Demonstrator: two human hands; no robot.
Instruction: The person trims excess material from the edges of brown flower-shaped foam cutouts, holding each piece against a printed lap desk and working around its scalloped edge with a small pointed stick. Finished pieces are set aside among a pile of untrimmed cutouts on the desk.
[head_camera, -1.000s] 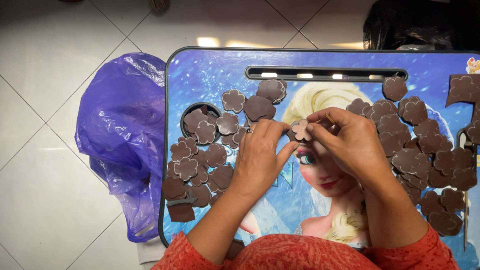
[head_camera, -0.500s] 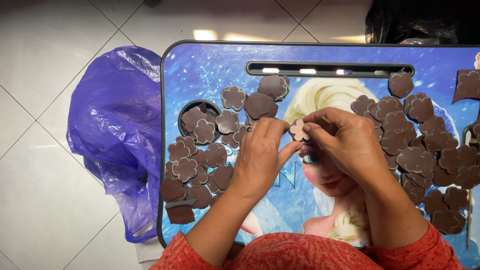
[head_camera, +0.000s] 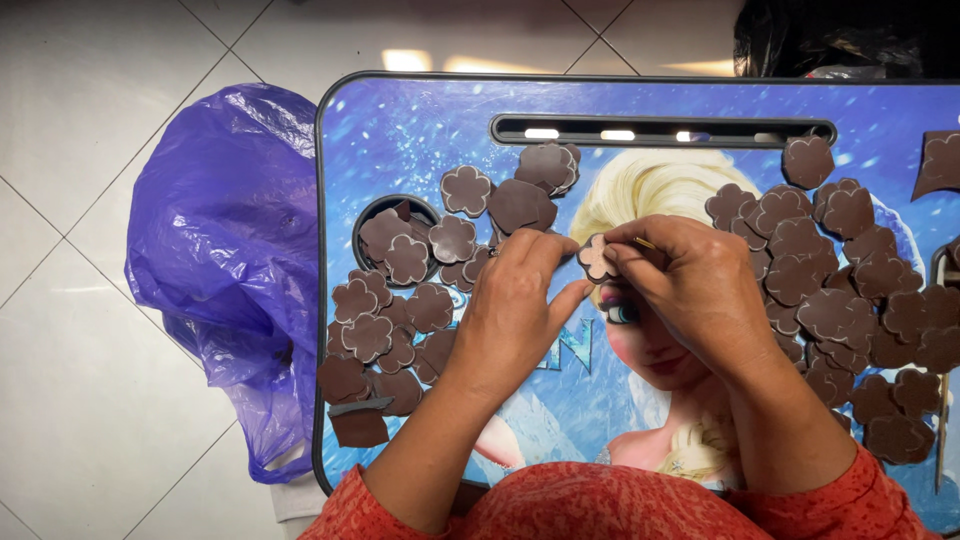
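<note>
**Pinching one flower cut-out between both hands over the lap table**

Standing beside the person, I saw both hands meet above the middle of the blue picture-printed lap table (head_camera: 400, 130). The left hand (head_camera: 515, 315) had its thumb and forefinger closed on the near-left edge of a small flower-shaped piece (head_camera: 597, 258), pale on the face turned up. The right hand (head_camera: 700, 290) curled over from the right, its fingertips nipping the far-right edge of the same piece, so it sat directly between the two hands, lifted a little off the table rather than lying flat. Gripping it from both sides looked to me like a way of steadying something thin while working at its surface or edge.

Dark brown flower pieces lay in two groups: a left heap (head_camera: 390, 320) spilling around the table's round cup hole (head_camera: 372, 215), and a right heap (head_camera: 840, 290) well apart from it. A purple plastic bag (head_camera: 220, 260) slumped on the tiled floor (head_camera: 90, 420), touching the table's left edge.
</note>
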